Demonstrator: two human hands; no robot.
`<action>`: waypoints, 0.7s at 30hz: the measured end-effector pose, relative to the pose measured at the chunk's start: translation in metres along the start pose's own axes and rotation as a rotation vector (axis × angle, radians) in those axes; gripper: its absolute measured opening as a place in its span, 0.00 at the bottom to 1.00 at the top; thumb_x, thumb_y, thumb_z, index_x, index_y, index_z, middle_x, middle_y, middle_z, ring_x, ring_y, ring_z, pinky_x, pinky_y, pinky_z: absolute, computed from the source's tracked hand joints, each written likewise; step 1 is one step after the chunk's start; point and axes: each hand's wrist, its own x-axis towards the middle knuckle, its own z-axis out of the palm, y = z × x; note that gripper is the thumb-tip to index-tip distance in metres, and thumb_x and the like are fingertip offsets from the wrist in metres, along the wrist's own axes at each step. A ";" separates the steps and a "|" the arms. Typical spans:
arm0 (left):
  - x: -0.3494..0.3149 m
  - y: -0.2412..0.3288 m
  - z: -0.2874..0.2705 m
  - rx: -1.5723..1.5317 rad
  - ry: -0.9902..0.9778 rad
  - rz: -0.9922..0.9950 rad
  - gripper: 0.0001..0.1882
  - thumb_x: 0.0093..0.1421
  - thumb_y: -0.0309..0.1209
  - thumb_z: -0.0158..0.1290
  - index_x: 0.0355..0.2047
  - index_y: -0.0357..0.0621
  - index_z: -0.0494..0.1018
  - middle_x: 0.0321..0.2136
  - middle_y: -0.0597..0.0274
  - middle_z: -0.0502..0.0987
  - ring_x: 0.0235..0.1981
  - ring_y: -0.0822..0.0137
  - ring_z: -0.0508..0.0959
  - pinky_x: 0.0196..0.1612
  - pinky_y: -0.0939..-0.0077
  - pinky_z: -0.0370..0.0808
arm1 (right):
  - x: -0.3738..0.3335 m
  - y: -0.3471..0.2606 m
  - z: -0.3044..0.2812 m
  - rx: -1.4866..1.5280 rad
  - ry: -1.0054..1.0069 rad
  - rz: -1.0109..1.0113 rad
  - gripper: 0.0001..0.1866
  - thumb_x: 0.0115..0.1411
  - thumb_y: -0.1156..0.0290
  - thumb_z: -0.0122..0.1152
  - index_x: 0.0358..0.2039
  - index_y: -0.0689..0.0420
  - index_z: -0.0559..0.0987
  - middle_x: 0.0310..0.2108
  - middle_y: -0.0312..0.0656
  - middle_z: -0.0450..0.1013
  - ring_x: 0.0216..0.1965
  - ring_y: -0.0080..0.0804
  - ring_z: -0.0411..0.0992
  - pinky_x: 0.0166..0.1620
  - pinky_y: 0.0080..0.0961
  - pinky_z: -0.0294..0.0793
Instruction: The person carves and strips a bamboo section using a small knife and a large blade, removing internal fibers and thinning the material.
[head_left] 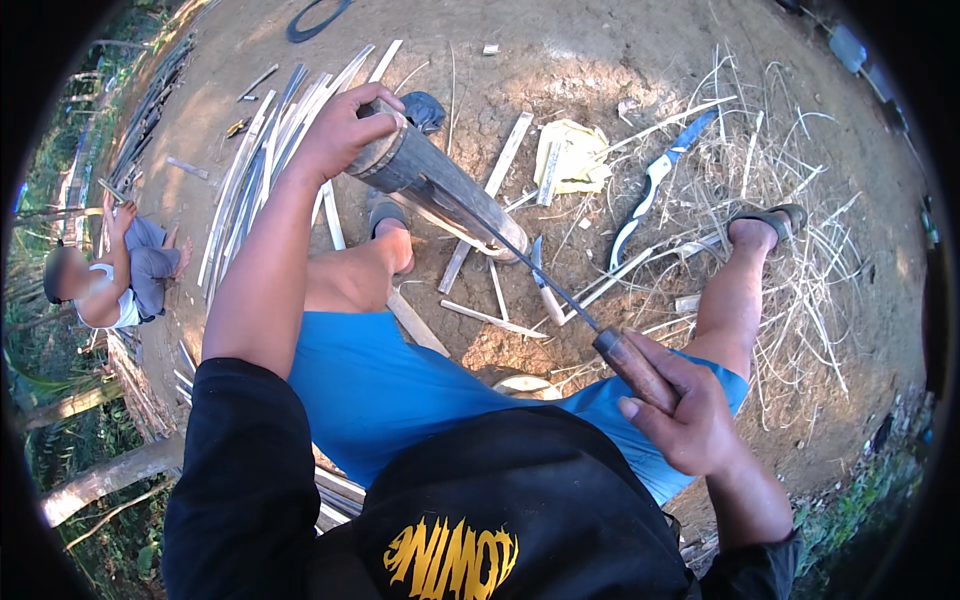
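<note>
My left hand [345, 130] is closed over the upper end of a thick, dark cylinder that looks like a bamboo section [440, 190]. The piece slants down to the right, with a paler strip along its lower side. My right hand [690, 405] is wrapped round the wooden handle of a long-bladed knife [640, 368]. Its thin, dark blade shows edge-on and runs up and left along the cylinder's face. A smaller knife with a pale handle [548, 295] lies on the ground below the cylinder's lower end.
Long split strips [245, 180] lie on the ground at left. A folding saw [655, 180] and a yellow bag [575, 155] lie ahead, with curly shavings [810, 250] at right. Another person [120, 260] sits at far left. A black ring [318, 18] lies at the back.
</note>
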 end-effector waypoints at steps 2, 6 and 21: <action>0.000 -0.003 0.000 -0.018 0.002 -0.024 0.17 0.54 0.41 0.59 0.40 0.45 0.80 0.30 0.61 0.79 0.34 0.69 0.75 0.41 0.73 0.71 | 0.001 -0.010 0.009 -0.096 0.025 -0.003 0.35 0.58 0.74 0.67 0.65 0.65 0.68 0.41 0.57 0.79 0.40 0.41 0.81 0.47 0.30 0.77; 0.000 -0.006 0.001 0.012 0.053 -0.049 0.17 0.53 0.41 0.59 0.40 0.46 0.81 0.28 0.62 0.78 0.33 0.70 0.75 0.40 0.73 0.71 | 0.001 -0.017 0.014 -0.162 0.026 0.027 0.35 0.56 0.73 0.67 0.65 0.64 0.69 0.33 0.57 0.78 0.33 0.47 0.81 0.39 0.33 0.78; -0.007 -0.010 0.001 -0.012 0.106 -0.125 0.19 0.53 0.42 0.58 0.40 0.44 0.81 0.31 0.59 0.82 0.35 0.67 0.79 0.43 0.72 0.73 | 0.014 -0.014 0.011 -0.501 -0.010 -0.092 0.36 0.54 0.76 0.64 0.65 0.62 0.67 0.34 0.59 0.78 0.36 0.56 0.80 0.40 0.45 0.79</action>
